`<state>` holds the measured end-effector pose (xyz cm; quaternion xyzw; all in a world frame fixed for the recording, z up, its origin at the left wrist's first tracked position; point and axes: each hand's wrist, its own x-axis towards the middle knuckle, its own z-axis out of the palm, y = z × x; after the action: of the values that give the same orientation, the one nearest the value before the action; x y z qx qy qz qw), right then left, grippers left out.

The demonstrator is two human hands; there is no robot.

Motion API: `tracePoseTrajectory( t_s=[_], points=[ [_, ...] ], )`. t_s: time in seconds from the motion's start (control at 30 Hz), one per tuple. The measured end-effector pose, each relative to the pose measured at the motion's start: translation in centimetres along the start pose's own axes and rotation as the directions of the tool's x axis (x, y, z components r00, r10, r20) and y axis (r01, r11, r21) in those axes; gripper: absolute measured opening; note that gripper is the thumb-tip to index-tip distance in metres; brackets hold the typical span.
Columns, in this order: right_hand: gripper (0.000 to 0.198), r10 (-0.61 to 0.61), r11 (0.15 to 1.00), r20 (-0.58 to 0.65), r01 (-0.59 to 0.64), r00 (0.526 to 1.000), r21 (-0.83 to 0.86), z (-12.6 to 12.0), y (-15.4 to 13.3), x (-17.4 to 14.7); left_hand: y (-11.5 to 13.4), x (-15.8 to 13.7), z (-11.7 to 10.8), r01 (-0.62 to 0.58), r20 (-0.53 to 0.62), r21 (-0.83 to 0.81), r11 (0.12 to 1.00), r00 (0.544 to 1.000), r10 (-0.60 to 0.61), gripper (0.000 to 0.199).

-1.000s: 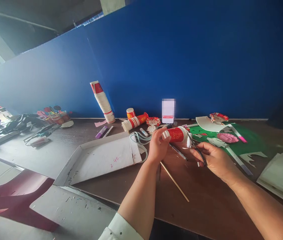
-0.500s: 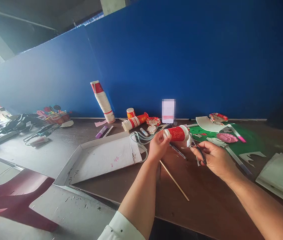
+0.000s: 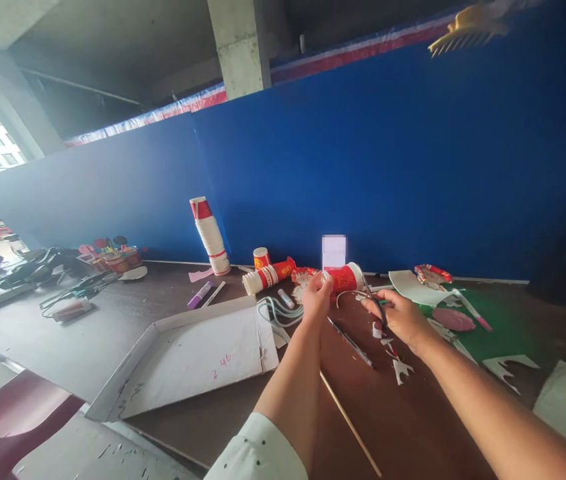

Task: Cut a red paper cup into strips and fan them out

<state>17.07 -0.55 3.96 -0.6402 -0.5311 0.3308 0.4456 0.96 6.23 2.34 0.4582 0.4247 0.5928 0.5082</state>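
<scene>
My left hand (image 3: 319,299) is closed around the base end of a red paper cup (image 3: 343,277), which lies on its side in the air with its open end to the right. My right hand (image 3: 399,313) grips a pair of dark-handled scissors (image 3: 381,313), their blades up against the cup's open end. A thin curved strip (image 3: 347,292) hangs beneath the cup near the blades. Below the right hand lie a small curled scrap (image 3: 377,329) and a white cut paper piece (image 3: 402,371). A dark pen-like stick (image 3: 351,342) rests under the cup.
An open white cardboard box lid (image 3: 193,360) lies to the left. Behind it stand a leaning stack of paper cups (image 3: 211,237) and a purple glue stick (image 3: 200,295). A wooden stick (image 3: 349,421) is near me. Green sheet (image 3: 497,320) and paper cutouts lie right; a blue partition (image 3: 363,167) rises behind.
The view has tilted upward. The white piece curling off the cup's rim has gone from there, and a thin strip now hangs below the cup. Both hands keep their hold.
</scene>
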Motion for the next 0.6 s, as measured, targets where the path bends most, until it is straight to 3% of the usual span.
tracePoseTrajectory(
  t_s=[0.13, 0.3, 0.5, 0.6],
  points=[
    [0.031, -0.015, 1.0, 0.034, 0.015, 0.999, -0.009, 0.8, 1.0, 1.2, -1.9, 0.9, -0.5, -0.046, -0.028, -0.013, 0.999, 0.999, 0.046, 0.059],
    [0.032, -0.049, 0.998, 0.079, 0.052, 0.996, -0.043, 1.3, 2.6, 1.5, -2.4, 0.8, -1.2, -0.163, 0.044, 0.031, 0.986, 0.986, 0.161, 0.048],
    [0.036, 0.027, 0.999, 0.076, -0.025, 0.997, -0.023, 0.5, 2.7, 1.4, -2.6, 0.9, -1.0, -0.103, 0.138, 0.08, 0.991, 0.986, 0.092, 0.046],
    [0.035, 0.0, 1.0, 0.059, 0.001, 0.998, -0.022, 0.5, 2.8, 1.5, -2.7, 0.8, -0.9, -0.074, 0.131, 0.086, 0.994, 0.989, 0.063, 0.048]
  ],
)
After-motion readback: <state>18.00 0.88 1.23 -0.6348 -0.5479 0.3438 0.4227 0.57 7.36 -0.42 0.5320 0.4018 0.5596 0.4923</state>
